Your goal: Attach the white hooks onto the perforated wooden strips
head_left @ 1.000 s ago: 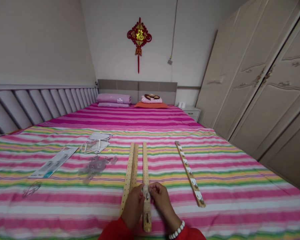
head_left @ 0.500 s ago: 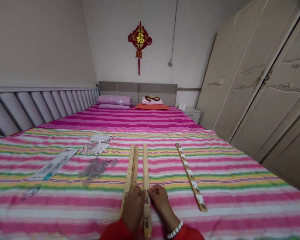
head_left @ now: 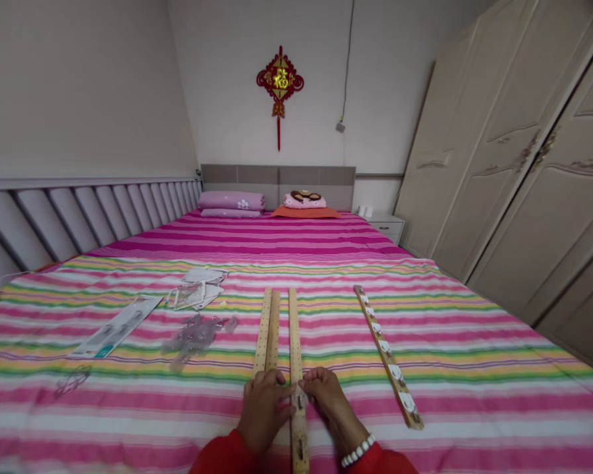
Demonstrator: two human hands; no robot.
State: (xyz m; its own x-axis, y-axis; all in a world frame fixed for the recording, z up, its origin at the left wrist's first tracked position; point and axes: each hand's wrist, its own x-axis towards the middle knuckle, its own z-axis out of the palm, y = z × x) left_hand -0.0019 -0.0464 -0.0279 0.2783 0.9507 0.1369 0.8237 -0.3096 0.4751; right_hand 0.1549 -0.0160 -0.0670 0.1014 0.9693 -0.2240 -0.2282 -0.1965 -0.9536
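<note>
Here's the clear hook (head_left: 299, 399), sitting on the near part of the middle perforated wooden strip (head_left: 295, 336), right between the two hands. The left hand (head_left: 263, 403) comes in half curled, thumb and forefinger close together at the hook's left edge; the right hand (head_left: 327, 397) meets it opposite, fingers bent, thumb and forefinger drawn together at the upper right corner. Are they gripping it or just pressing? Can't tell from here. Nearer us on the same strip, a second clear hook (head_left: 300, 449).

Just left, two more wooden strips (head_left: 262, 334) lie side by side, partly behind the left hand. Over to the right, well apart, a slanting strip (head_left: 384, 355) carries a row of white hooks (head_left: 396, 372). Out left, it's a heap of clear plastic pieces (head_left: 195, 336), white packets (head_left: 205, 276) beyond, a flat hook pack (head_left: 118, 325) and a thin wire-like bundle (head_left: 73, 380), all on the striped bedcover (head_left: 153, 421). Furthest back: pillows (head_left: 231, 201) before the headboard (head_left: 316, 178).
</note>
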